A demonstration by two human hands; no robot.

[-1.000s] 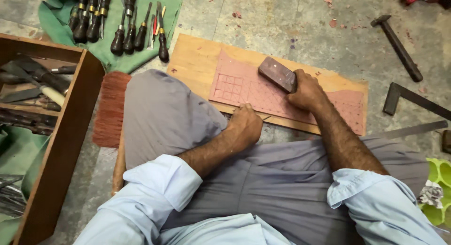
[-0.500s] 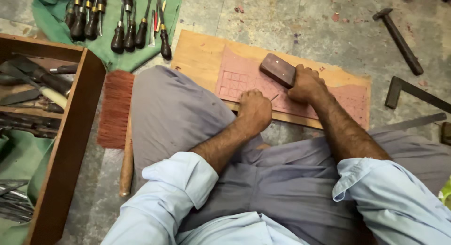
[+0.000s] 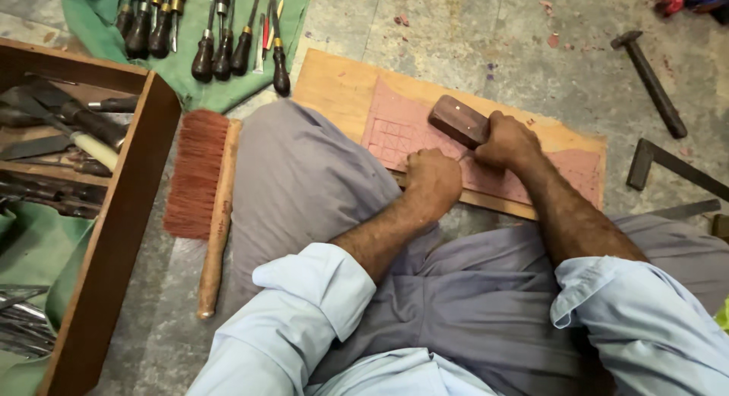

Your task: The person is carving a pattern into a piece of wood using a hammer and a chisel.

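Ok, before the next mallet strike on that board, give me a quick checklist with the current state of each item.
1. Right hand grips mallet: ok.
2. Left hand closed on a chisel at the board: hand is fisted, tool barely visible, cannot tell.
3. Board held steady: its near edge lies against the knee, no clamp seen, cannot tell.
4. Mallet head over the left fist: it sits up and to the right, not ok.
5. Spare chisels laid out on the green cloth: ok.
6. Brush off the board: ok.
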